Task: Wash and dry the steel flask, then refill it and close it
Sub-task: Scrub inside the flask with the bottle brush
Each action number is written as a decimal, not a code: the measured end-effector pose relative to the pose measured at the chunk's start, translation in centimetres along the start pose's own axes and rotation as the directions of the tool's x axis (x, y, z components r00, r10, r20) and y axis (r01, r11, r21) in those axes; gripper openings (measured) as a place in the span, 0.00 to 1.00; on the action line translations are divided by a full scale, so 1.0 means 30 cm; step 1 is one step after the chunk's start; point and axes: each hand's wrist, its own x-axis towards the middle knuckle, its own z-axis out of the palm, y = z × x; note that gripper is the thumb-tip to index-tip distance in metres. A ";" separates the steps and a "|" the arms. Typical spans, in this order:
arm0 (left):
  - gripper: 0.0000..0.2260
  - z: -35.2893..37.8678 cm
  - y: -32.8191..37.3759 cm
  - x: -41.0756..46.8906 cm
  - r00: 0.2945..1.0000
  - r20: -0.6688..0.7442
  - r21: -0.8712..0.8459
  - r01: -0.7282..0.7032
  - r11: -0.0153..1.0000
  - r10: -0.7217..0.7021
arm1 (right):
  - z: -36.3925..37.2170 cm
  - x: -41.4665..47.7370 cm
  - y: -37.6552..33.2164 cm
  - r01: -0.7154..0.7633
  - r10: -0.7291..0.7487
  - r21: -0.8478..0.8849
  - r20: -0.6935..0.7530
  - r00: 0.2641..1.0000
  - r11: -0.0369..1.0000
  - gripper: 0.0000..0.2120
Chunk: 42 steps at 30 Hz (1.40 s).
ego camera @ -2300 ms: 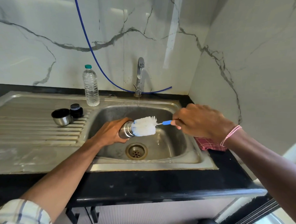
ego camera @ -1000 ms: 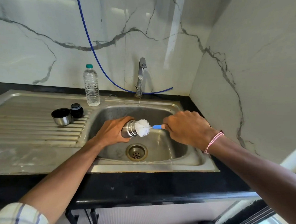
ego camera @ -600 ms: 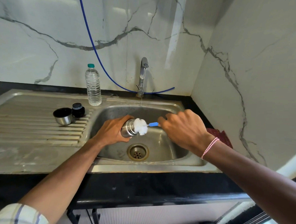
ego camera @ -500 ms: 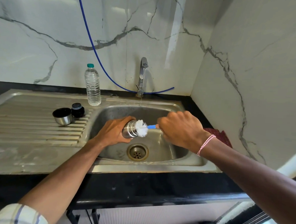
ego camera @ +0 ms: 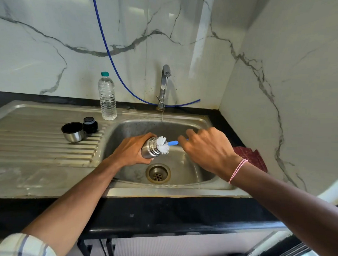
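Reaching over the front rim of the sink [ego camera: 162, 191], both arms meet above the drain [ego camera: 158, 173]. The left hand [ego camera: 132, 152] wraps round the steel flask [ego camera: 149, 150], holding it on its side over the basin, mouth toward 3 o'clock. The right hand [ego camera: 205, 150], at 3 o'clock of the flask, grips the blue handle of the bottle brush [ego camera: 162, 145] in curled fingers. Two seconds ago nearly the whole white head stood outside the mouth; now only a tuft of bristles shows at the neck, and the right hand has closed in. I judge the inside scrub is under way: washing is the step in hand, with rinsing, drying, refilling and closing left. On the draining board [ego camera: 39, 142] at 9 o'clock sit the steel cup [ego camera: 72, 133] and black stopper [ego camera: 90, 122], side by side. A red cloth [ego camera: 249, 157] lies beside the sink at 3 o'clock. Farthest back, a plastic water bottle [ego camera: 107, 99] stands at 11 o'clock and the tap [ego camera: 164, 83] at 12 o'clock runs a thin stream.
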 end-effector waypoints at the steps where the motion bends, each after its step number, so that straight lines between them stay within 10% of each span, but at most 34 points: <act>1: 0.34 0.000 0.002 0.001 1.000 0.000 0.004 -0.005 1.000 0.005 | -0.006 0.004 -0.005 -0.010 0.007 0.040 0.081 0.997 0.999 0.06; 8: 0.35 0.013 0.012 0.008 0.997 0.015 0.056 -0.070 0.996 0.069 | 0.031 0.066 -0.007 -0.259 0.093 0.419 0.376 0.922 0.870 0.11; 14: 0.34 0.004 -0.001 0.007 1.000 0.007 0.036 -0.001 0.999 0.000 | 0.050 0.039 -0.043 -0.057 0.058 -0.040 0.021 0.998 0.998 0.13; 18: 0.34 0.000 -0.013 0.004 1.000 0.012 0.048 -0.004 0.999 0.003 | 0.071 0.029 -0.066 -0.001 -0.001 -0.026 -0.055 0.999 1.000 0.03; 24: 0.36 0.010 -0.015 0.004 0.997 0.001 0.129 -0.073 0.989 0.074 | 0.068 0.067 0.000 -0.416 0.127 0.551 0.486 0.865 0.723 0.13; 28: 0.35 0.011 -0.009 0.011 1.000 -0.006 0.077 -0.026 0.997 0.026 | 0.092 0.027 -0.055 -0.115 0.106 0.112 0.078 0.991 0.987 0.07; 31: 0.34 0.009 -0.001 0.008 1.000 -0.003 0.017 0.001 1.000 -0.001 | 0.105 0.016 -0.067 0.010 -0.021 -0.128 -0.082 0.996 0.992 0.16; 42: 0.36 0.012 -0.006 0.010 0.999 0.016 0.079 -0.031 0.996 0.030 | 0.024 0.048 -0.029 -0.089 0.020 0.242 0.273 0.962 0.966 0.12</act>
